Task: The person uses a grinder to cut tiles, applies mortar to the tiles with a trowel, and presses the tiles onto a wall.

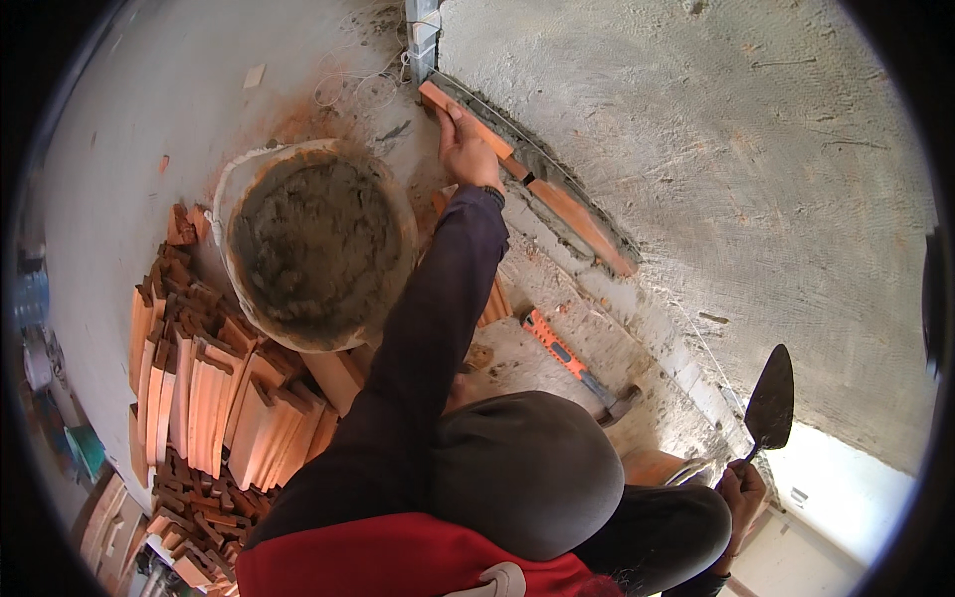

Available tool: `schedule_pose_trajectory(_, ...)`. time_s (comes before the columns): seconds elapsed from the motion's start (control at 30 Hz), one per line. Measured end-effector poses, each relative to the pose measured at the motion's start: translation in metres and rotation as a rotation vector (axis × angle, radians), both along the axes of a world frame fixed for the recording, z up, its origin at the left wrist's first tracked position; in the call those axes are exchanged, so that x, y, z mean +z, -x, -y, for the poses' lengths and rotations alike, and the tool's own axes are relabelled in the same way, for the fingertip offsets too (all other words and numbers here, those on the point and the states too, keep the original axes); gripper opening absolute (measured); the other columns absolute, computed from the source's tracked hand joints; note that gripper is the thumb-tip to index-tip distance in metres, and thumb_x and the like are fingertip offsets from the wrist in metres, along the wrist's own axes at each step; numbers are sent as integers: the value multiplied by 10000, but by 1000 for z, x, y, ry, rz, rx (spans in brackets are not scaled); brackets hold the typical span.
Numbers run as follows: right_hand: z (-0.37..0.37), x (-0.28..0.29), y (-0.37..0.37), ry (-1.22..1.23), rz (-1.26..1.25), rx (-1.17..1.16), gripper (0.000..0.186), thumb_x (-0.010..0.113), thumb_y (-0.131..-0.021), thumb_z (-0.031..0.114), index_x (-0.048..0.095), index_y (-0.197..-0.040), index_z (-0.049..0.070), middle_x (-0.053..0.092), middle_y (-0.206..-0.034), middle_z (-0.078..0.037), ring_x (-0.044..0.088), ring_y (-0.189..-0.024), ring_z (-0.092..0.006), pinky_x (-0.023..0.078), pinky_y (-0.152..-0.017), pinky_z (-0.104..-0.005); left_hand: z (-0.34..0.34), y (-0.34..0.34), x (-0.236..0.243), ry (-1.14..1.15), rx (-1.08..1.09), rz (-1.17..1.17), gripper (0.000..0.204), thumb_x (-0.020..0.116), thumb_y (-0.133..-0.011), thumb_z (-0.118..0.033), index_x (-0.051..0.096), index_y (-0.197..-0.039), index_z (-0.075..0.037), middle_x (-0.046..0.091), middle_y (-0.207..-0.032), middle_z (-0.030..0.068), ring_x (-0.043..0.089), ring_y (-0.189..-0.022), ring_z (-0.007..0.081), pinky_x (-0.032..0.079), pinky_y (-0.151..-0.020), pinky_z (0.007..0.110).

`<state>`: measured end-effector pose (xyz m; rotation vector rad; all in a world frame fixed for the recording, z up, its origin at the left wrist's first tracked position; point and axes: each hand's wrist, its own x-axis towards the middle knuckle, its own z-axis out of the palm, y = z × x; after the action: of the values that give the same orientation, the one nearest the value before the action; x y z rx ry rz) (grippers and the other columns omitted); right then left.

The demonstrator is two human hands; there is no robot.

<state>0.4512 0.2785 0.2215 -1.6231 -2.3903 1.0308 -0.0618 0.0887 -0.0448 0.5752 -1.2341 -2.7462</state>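
Note:
Stretched forward, my left hand (468,157) is closed on a narrow terracotta skirting tile (479,129), its fingers on the tile's face. The tile lies along the foot of the wall, with grey mortar behind its upper edge. A second terracotta tile (582,224) continues the row to the right, past a small dark gap. At the lower right my right hand (741,493) is wrapped round the handle of a pointed trowel (771,401), blade upward, held in the air near the wall. A string line (706,343) runs along the wall base.
A bucket of wet mortar (318,244) stands on the floor left of my arm. Stacked terracotta tiles (214,383) fill the area below it. A hammer with an orange handle (562,346) lies ahead of my knee. A metal post (423,45) rises at the wall's far end.

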Motion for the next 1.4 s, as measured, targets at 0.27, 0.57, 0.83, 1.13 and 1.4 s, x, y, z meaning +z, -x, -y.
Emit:
schedule_pose_trajectory(0.27, -1, -4, 13, 95, -15, -72, 59, 583, -873, 32, 606, -905, -11, 515, -622, 1, 452, -521, -69, 352, -487, -236, -8, 25, 2, 6, 110, -4, 624, 560, -1025, -319, 339, -1503, 16, 589, -1330, 125, 579, -1153, 169, 457, -959, 264)
schedule_pose_trajectory(0.57, -3, -11, 11, 125, -96, -90, 89, 581, -841, 49, 597, -891, -22, 535, -613, -22, 462, -518, -82, 353, -487, -240, -12, 32, 2, 98, 172, -3, 527, 583, -1016, -291, 473, -1430, 17, 637, -1240, 79, 600, -1055, 139, 467, -901, 268)
schedule_pose_trajectory(0.83, -3, -12, 15, 135, -108, -107, 67, 584, -863, 34, 605, -896, -20, 520, -605, -10, 455, -499, -72, 352, -469, -225, -10, 33, 4, 168, 168, 17, 556, 595, -1009, -307, 462, -1433, 27, 642, -1228, 99, 613, -1022, 152, 491, -853, 280)
schedule_pose_trajectory(1.13, 0, -9, 23, 111, -74, -90, 42, 577, -872, 14, 607, -879, -15, 520, -601, -1, 450, -493, -64, 351, -464, -223, -13, 41, 3, 224, 207, 39, 600, 613, -990, -316, 449, -1417, 72, 650, -1217, 181, 638, -1048, 197, 508, -863, 286)
schedule_pose_trajectory(1.4, -4, -13, 16, 76, -60, -105, 42, 594, -875, 40, 604, -867, 0, 519, -592, -1, 439, -489, -63, 338, -459, -218, -17, 47, -2, 377, 207, 22, 607, 618, -986, -322, 462, -1391, 102, 691, -1127, 159, 653, -978, 172, 516, -834, 282)
